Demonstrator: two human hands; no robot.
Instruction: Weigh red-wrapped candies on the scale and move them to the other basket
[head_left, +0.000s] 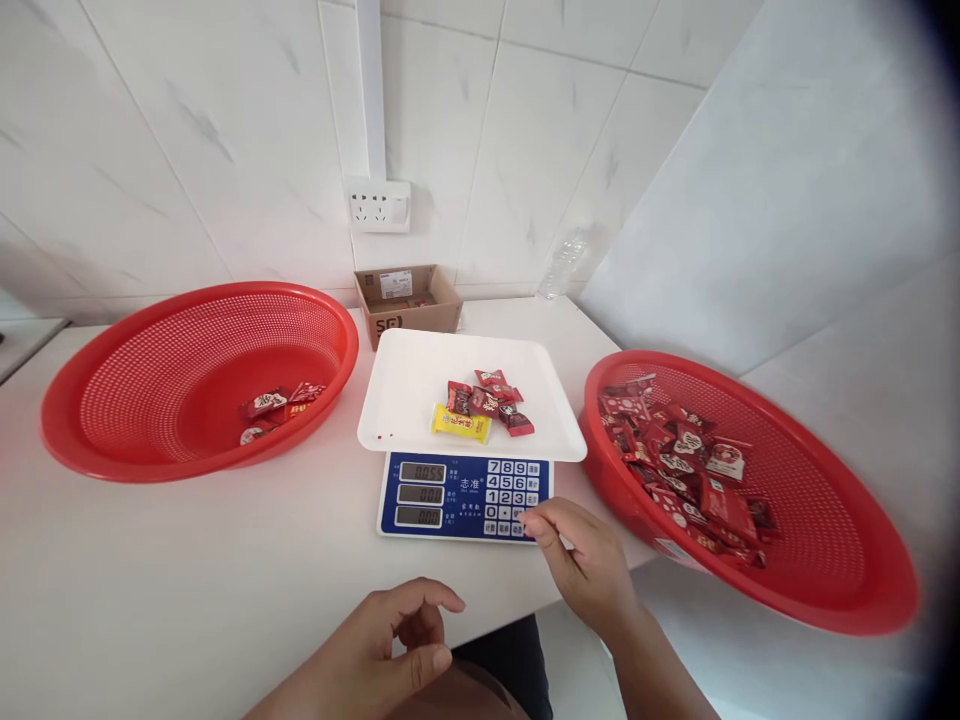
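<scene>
My right hand (585,560) is closed, thumb and fingertips drawn together at the lower right corner of the scale's keypad (512,497); nothing shows between the fingers. My left hand (397,640) hovers in front of the scale with fingers curled, thumb and forefinger apart, and holds nothing. On the scale's white tray (405,375) lie several small red-wrapped sweets (487,400) beside one yellow-wrapped bar (461,424). The scale's blue panel (470,520) has a display (422,472) that appears to read 0.055.
A red perforated basket (187,300) at left holds a few red packets (266,402). Another red basket (840,530), at right, holds many red packets (682,460) and overhangs the table edge. Behind the scale stand a cardboard box (420,318) and a clear plastic bottle (562,265).
</scene>
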